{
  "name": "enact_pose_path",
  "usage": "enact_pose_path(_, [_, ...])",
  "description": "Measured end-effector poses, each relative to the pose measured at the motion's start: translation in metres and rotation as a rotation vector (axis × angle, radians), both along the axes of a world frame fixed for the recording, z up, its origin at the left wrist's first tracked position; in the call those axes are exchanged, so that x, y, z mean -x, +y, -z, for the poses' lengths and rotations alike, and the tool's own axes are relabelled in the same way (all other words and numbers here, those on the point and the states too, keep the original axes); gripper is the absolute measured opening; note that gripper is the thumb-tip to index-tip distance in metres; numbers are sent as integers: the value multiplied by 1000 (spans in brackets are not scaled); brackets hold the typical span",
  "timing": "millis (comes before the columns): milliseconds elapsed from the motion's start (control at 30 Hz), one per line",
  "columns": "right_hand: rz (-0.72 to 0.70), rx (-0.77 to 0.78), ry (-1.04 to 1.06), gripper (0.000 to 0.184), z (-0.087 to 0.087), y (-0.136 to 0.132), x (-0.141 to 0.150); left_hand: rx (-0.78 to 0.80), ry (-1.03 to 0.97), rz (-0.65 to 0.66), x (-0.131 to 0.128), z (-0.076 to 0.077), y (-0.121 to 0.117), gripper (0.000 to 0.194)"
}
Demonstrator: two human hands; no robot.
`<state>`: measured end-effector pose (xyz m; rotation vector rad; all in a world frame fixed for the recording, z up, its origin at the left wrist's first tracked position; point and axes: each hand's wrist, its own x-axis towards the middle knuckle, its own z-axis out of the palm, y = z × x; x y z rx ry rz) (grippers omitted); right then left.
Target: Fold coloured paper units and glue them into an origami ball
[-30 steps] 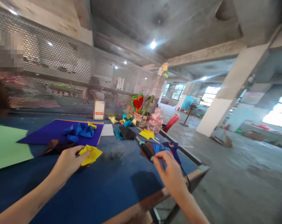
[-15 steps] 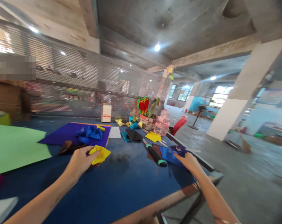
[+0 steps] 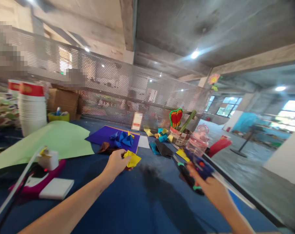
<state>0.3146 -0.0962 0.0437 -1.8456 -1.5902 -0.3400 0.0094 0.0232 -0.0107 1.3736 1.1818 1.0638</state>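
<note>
My left hand [image 3: 116, 162] pinches a folded yellow paper piece [image 3: 134, 160] above the blue table. My right hand [image 3: 217, 191] is wrapped round a dark blue glue gun [image 3: 202, 167], raised over the table's right side, with a pale glue stick [image 3: 237, 191] jutting from its back. Beneath the gun lies a black-and-teal handled tool [image 3: 188, 172], partly covered by my fingers. Folded blue paper pieces [image 3: 123, 139] rest on a purple sheet [image 3: 98, 136] beyond my left hand. Dark folded paper [image 3: 164, 148] and yellow paper [image 3: 182, 154] lie near the gun.
At the right back stand a pink clear bottle [image 3: 198, 139] and a woven basket [image 3: 180, 136]. Leftward are a green sheet [image 3: 64, 139], stacked paper cups [image 3: 32, 110] and a magenta power strip [image 3: 57, 170] with cords. A mesh panel [image 3: 108, 84] closes the back.
My right hand has lifted the glue gun off the table's right side. The view has swung left, bringing the cups and power strip in. The yellow piece stays in my left hand.
</note>
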Motion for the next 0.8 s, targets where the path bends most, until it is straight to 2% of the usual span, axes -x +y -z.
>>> enact_pose_path(33, [-90, 26, 2, 32, -2, 4, 23, -8, 26, -4, 1, 0, 0, 12])
enact_pose_path(100, [-387, 72, 17, 28, -5, 12, 63, -37, 98, -13, 3, -2, -1, 13])
enact_pose_path(167, [-550, 109, -14, 22, -5, 20, 89, -91, 195, -29, 6, -4, -1, 13])
enact_pose_path(233, [-649, 132, -58, 18, -3, 29, 102, -161, 296, -50, 10, -8, -1, 11])
enact_pose_path(367, [-807, 213, -170, 13, 3, 43, 103, -253, 439, -56, 14, -13, -3, 12])
enact_pose_path(567, [-840, 311, -288, 9, 9, 45, 103, -308, 562, -34, 13, -13, -5, 13])
enact_pose_path(800, [-756, 393, -438, 11, -3, 41, 114, -377, 635, -25, 13, -10, -7, 17])
